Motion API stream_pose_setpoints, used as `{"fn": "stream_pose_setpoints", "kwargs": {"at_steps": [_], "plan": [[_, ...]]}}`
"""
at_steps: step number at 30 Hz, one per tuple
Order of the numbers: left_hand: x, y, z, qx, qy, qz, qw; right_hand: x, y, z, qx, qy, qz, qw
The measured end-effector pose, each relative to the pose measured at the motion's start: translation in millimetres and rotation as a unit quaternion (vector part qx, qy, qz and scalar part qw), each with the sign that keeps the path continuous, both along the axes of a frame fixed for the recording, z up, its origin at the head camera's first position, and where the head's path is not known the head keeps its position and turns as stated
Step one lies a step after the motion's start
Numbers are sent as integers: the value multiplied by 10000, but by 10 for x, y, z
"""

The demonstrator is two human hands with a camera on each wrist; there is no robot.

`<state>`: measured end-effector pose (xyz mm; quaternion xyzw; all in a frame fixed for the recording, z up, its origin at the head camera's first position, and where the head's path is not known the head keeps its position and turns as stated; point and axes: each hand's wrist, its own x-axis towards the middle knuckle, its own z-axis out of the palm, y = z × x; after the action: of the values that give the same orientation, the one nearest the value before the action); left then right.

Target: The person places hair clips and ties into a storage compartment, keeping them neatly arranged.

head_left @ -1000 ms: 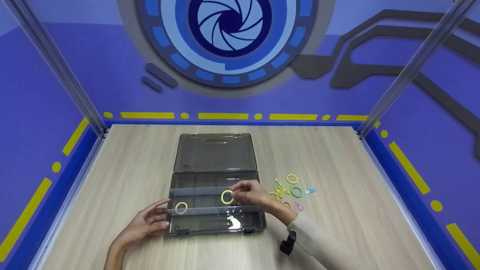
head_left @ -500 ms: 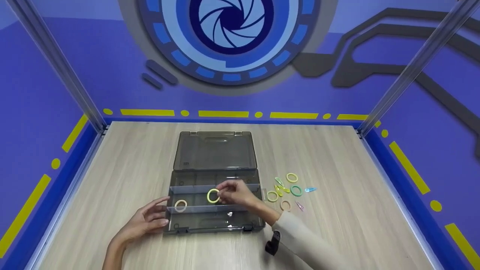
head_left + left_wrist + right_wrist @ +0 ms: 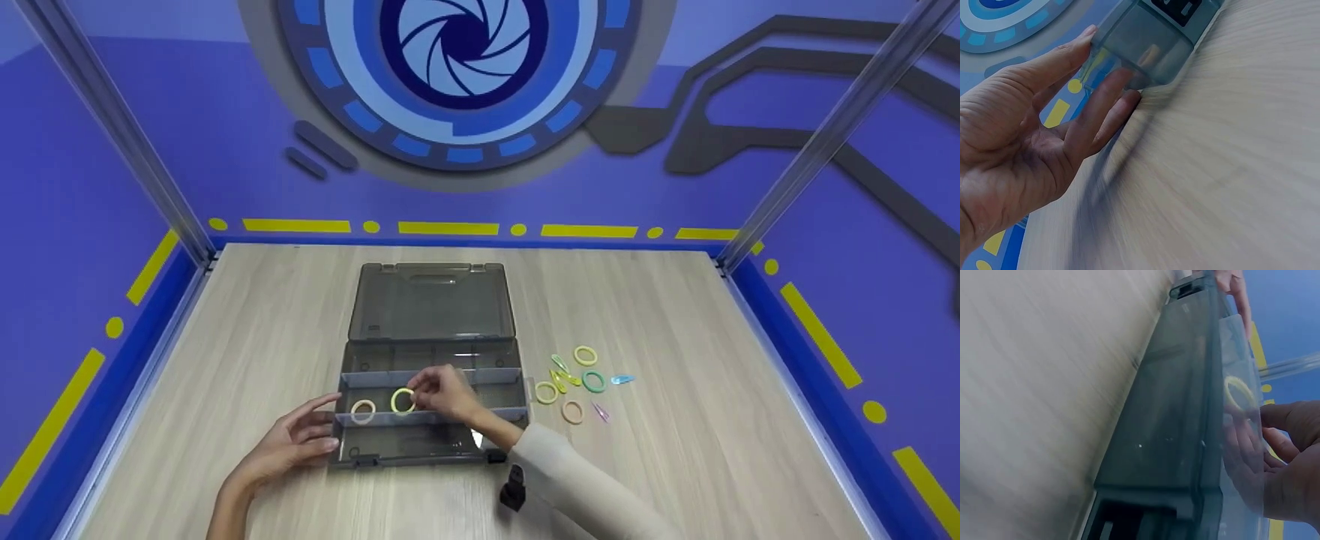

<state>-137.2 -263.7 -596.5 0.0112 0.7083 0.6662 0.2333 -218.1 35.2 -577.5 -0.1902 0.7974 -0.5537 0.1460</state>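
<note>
My right hand point(image 3: 448, 394) pinches a yellow hair tie point(image 3: 393, 402) over the middle row of a smoky see-through storage box point(image 3: 360, 463). In the right wrist view the hair tie point(image 3: 1228, 391) shows through the box's clear divider, beside my fingertips. A peach hair tie point(image 3: 353, 413) is at the left of that middle row. At the box's left side my left hand point(image 3: 281, 450) rests its fingers on the wall, spread and only loosely bent. The left wrist view shows these fingers point(image 3: 1103, 104) against the box's corner.
The box lid point(image 3: 431, 304) lies back, away from me. Right of the box lie a green hair tie point(image 3: 584, 382), a peach one point(image 3: 563, 412), yellow ones, a blue hair clip point(image 3: 622, 380), a pink clip point(image 3: 601, 412) and several yellow and green clips. Walls enclose the table.
My right hand has carried the yellow hair tie leftward along the middle row, toward the peach one. My left hand has stayed at the box's left side.
</note>
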Motion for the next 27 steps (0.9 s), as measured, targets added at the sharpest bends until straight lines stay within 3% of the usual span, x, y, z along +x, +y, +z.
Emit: {"fn": "stream_pose_setpoints", "kwargs": {"at_steps": [9, 14, 20, 27], "plan": [[8, -19, -24, 42, 47, -9, 10000, -45, -152, -47, 803, 436, 33, 9958], [-5, -8, -20, 21, 57, 2, 10000, -53, -197, -49, 978, 657, 76, 9930], [-12, 12, -15, 12, -70, 72, 9999, -76, -239, -79, 1101, 1203, 228, 9864], [-8, 0, -21, -7, -71, 67, 10000, -97, -246, -86, 1195, 1115, 267, 9862]]}}
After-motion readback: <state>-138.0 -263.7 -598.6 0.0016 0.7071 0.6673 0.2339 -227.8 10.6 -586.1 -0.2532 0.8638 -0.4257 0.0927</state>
